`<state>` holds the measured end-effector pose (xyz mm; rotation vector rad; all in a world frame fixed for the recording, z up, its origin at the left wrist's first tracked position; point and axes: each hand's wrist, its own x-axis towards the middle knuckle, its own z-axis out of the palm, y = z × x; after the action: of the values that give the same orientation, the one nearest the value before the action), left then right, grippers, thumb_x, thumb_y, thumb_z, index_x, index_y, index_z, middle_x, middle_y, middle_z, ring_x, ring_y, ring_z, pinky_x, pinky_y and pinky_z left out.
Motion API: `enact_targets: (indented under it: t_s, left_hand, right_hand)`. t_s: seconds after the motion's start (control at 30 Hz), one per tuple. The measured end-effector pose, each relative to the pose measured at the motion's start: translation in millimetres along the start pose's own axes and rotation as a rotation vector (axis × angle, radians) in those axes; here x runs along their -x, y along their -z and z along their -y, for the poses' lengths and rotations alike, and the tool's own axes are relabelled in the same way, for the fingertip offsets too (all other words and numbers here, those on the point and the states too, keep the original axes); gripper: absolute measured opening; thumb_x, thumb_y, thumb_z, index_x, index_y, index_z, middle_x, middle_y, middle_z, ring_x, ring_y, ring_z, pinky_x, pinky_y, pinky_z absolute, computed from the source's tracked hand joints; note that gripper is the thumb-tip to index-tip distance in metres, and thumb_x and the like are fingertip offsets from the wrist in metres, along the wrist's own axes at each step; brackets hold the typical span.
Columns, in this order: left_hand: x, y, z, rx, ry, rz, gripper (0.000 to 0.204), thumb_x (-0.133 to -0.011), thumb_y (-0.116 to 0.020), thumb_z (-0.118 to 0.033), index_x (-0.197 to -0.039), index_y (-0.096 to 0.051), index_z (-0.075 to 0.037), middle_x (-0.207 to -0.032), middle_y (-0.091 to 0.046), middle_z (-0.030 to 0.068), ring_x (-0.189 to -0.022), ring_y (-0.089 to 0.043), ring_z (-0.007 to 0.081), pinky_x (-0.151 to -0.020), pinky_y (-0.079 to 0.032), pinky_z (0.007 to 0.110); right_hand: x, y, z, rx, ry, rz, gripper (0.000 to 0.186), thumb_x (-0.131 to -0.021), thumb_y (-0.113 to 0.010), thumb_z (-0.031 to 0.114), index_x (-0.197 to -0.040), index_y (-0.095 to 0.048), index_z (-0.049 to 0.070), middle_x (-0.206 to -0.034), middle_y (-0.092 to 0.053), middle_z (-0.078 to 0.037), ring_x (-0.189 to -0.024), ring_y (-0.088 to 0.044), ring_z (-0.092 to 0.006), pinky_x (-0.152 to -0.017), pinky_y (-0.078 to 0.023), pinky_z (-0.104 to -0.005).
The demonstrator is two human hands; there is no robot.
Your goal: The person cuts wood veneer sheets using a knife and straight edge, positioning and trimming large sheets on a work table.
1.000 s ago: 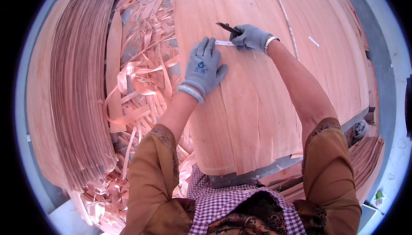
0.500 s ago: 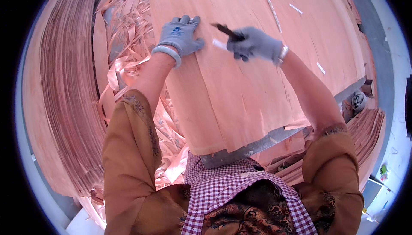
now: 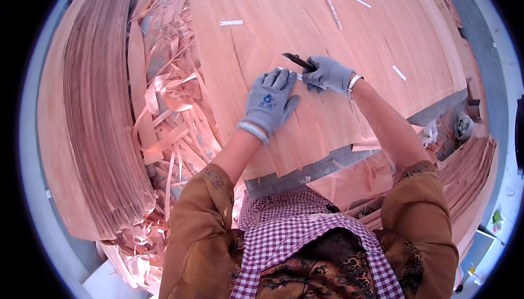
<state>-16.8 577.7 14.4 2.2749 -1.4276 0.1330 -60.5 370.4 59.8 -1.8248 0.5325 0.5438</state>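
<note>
Wood veneer sheets lie spread on a table before me. My left hand, in a grey glove, rests flat on the top sheet, fingers stretched toward the far side. Just to its right, my gloved right hand is closed round a dark knife, its tip pointing left and away. A short white tape strip runs between the two hands, close to the left fingertips and partly hidden. Farther off, another white tape strip lies over a seam in the veneer.
A tall stack of veneer stands on the left. Curled veneer scraps fill the gap beside it. More white strips and a long patterned strip lie on the sheet. The grey table edge shows near my apron; more veneer lies lower right.
My left hand has moved right and nearer to me, uncovering a white tape strip on the seam. The right hand, still gripping the knife, has lowered slightly nearer beside it.
</note>
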Motion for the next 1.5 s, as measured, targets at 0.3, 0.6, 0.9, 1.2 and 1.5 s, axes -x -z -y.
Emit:
enact_targets:
  t_s: [0.3,0.6,0.9,1.2,1.5]
  left_hand:
    - [-8.5,8.1,-10.4,-0.019,0.078,0.11,0.047,-0.085,-0.059,-0.036,-0.122,-0.058,-0.006,-0.127,-0.056,0.0125,-0.122,-0.049,0.0293,-0.103,-0.035,0.042]
    - [88.4,65.3,22.5,0.146,0.388,-0.31,0.038,-0.084,-0.06,-0.008,-0.122,-0.059,-0.003,-0.124,-0.059,0.018,-0.118,-0.053,0.0368,-0.102,-0.04,0.045]
    - [94.6,30.9,5.9,0.047,0.263,-0.097,0.07,-0.085,-0.064,-0.029,-0.139,-0.038,0.005,-0.137,-0.048,0.0211,-0.13,-0.043,0.0361,-0.113,-0.027,0.046]
    - [93.2,23.4,4.8,-0.025,0.36,0.031,0.063,-0.085,-0.062,-0.032,-0.134,-0.046,0.004,-0.134,-0.051,0.0223,-0.125,-0.047,0.0367,-0.109,-0.031,0.046]
    - [80.1,47.4,15.5,-0.136,0.122,0.077,0.047,-0.088,-0.057,-0.027,-0.134,-0.055,-0.014,-0.131,-0.052,0.0206,-0.122,-0.048,0.0364,-0.101,-0.037,0.047]
  right_hand:
    - [36.7,-20.1,3.1,-0.059,0.066,-0.011,0.014,-0.089,-0.063,0.014,-0.092,-0.061,0.0,-0.072,-0.064,-0.007,-0.058,-0.063,-0.0126,-0.049,-0.052,-0.0257]
    - [16.1,-69.3,43.6,-0.178,0.282,0.214,0.019,-0.09,-0.058,0.012,-0.102,-0.058,-0.003,-0.078,-0.066,-0.009,-0.063,-0.063,-0.0129,-0.056,-0.052,-0.0262]
    - [-22.2,-99.0,40.3,0.07,0.145,0.199,0.013,-0.086,-0.059,0.01,-0.09,-0.055,-0.001,-0.072,-0.066,-0.011,-0.059,-0.063,-0.0165,-0.053,-0.05,-0.0296]
    - [-25.4,-110.5,40.3,0.621,0.286,-0.01,0.025,-0.086,-0.064,0.026,-0.088,-0.06,0.001,-0.074,-0.066,-0.016,-0.066,-0.067,-0.0267,-0.06,-0.053,-0.0377]
    - [116.4,-26.7,-60.8,0.065,0.155,-0.385,0.029,-0.085,-0.062,0.026,-0.107,-0.063,0.007,-0.074,-0.064,-0.004,-0.061,-0.06,-0.0112,-0.056,-0.049,-0.0274]
